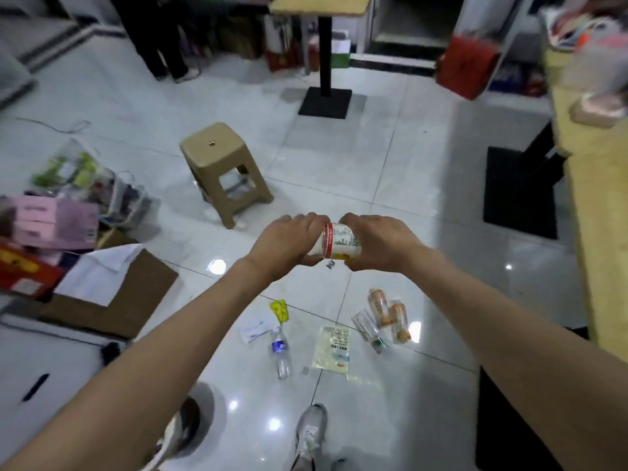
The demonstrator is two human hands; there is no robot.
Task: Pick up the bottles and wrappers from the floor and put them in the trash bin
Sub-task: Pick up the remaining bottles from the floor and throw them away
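Both hands hold one labelled bottle (339,240) out in front of me, white with a red band and yellow contents. My left hand (285,241) grips its left end, my right hand (377,243) its right end. On the floor below lie a clear water bottle (281,355) with a blue label, a pale yellow wrapper (333,350), two orange snack packets (390,316), a clear wrapper (367,329), a small yellow wrapper (279,311) and a white paper slip (256,328). No trash bin is visible that I can tell.
A beige plastic stool (224,168) stands ahead. Cardboard boxes (112,297), pink boxes (51,226) and a clear bag (88,178) crowd the left. Black table bases (324,102) (520,192) and a wooden tabletop (594,232) stand ahead and right. A person's legs (163,45) are far back.
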